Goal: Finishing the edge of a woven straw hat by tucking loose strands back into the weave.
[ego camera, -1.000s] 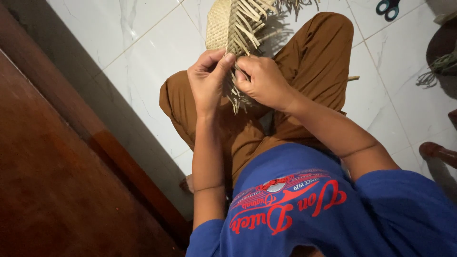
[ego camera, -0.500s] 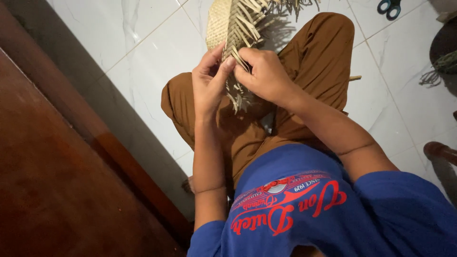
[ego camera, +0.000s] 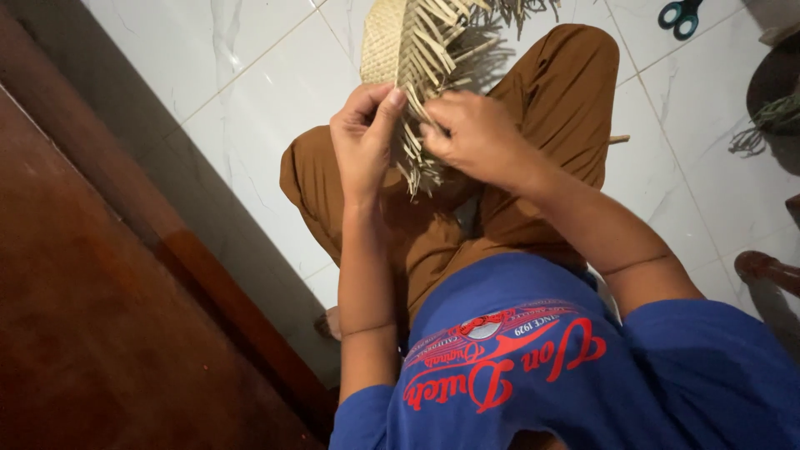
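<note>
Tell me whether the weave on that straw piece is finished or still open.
Unfinished: loose strip ends stick out of the woven straw piece where both hands pinch them.

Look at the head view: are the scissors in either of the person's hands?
No: the scissors lie on the floor tiles, apart from both hands on the woven mat.

White marble-look tiled floor (ego camera: 250,100), dark reddish wooden furniture (ego camera: 92,317) at left, even light

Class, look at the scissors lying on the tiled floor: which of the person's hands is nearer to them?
Right. The right hand works the woven piece's loose strips, on the side towards the scissors; the left hand pinches strips on the far side.
</note>
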